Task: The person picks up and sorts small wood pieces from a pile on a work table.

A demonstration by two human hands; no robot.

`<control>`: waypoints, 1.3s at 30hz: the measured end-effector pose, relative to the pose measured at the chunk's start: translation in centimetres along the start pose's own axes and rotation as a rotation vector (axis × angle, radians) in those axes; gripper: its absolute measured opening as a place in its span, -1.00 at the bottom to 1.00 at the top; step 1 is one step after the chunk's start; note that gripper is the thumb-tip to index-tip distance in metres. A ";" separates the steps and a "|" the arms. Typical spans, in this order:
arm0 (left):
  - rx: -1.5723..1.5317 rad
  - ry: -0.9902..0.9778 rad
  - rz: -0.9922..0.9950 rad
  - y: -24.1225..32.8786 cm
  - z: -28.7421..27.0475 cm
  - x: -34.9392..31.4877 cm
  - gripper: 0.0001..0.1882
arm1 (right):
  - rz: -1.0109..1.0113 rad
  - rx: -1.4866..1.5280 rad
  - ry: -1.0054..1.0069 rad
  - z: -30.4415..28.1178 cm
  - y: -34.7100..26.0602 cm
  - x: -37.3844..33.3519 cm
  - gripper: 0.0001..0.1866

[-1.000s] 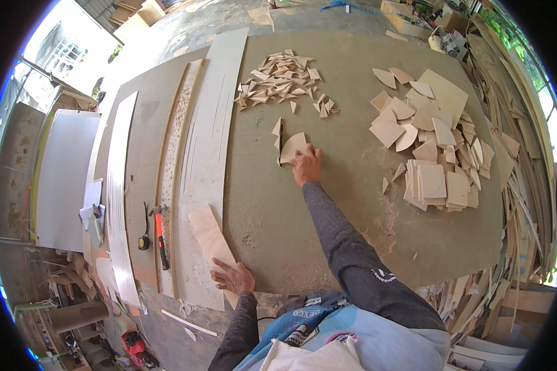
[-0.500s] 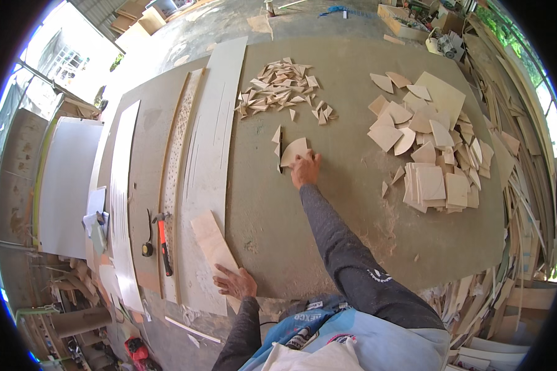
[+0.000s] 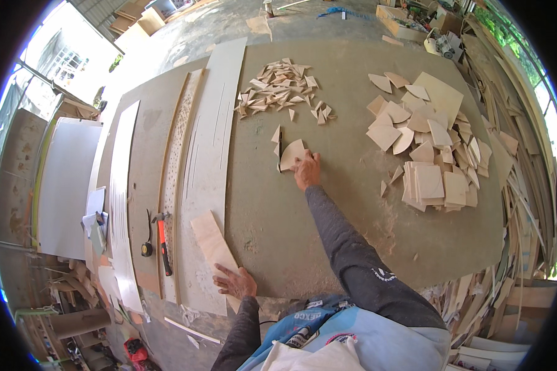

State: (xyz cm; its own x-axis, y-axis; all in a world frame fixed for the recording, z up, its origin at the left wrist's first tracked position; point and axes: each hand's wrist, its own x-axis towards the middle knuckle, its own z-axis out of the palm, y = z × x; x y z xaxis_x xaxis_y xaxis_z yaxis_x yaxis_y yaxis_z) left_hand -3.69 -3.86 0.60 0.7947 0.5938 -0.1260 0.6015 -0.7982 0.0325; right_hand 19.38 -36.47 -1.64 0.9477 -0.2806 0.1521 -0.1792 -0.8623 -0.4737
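My right hand point(image 3: 307, 170) is at the right edge of a thin, fan-shaped piece of wood point(image 3: 293, 154) on the table, its bent fingers gripping that edge. Along the left side of this piece lies a slim dark strip point(image 3: 280, 149), perhaps a blade; its exact kind is unclear. A small pointed wood offcut point(image 3: 275, 135) sits against the strip's far end. Lower left, my left hand point(image 3: 236, 282) rests with spread fingers on the near end of a pale wooden board point(image 3: 213, 240).
Small wood offcuts point(image 3: 278, 86) are heaped at the far middle. At right lie stacked squares and curved wood pieces point(image 3: 424, 179). A hammer point(image 3: 164, 244) and a tape measure point(image 3: 146, 248) lie left, near long panels point(image 3: 205, 148). Timber lengths point(image 3: 520, 154) line the right side.
My right hand has shifted slightly right and nearer to me, from on top of the fan-shaped piece to its edge. The left hand stays put.
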 end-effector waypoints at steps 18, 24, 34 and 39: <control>0.018 0.000 -0.004 0.5 -0.4 -0.2 -0.03 | 0.096 -0.041 0.082 1.7 -0.2 1.1 -0.70; 0.036 0.016 0.000 0.2 -0.2 0.0 -0.01 | 0.071 -0.006 0.064 1.2 -0.2 0.7 -0.70; -0.014 0.001 -0.012 0.0 0.1 0.0 0.03 | 0.017 0.021 0.052 1.0 0.3 -0.8 -0.72; -0.012 0.001 -0.019 -0.5 0.3 0.1 0.04 | 0.057 -0.003 0.044 0.7 -1.1 -1.0 -0.72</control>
State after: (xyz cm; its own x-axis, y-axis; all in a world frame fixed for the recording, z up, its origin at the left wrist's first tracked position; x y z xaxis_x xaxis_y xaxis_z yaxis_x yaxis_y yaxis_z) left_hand -3.96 -3.45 0.25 0.7831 0.6090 -0.1262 0.6175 -0.7854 0.0419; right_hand 18.82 -34.98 -1.89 0.9233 -0.3476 0.1633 -0.2335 -0.8456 -0.4800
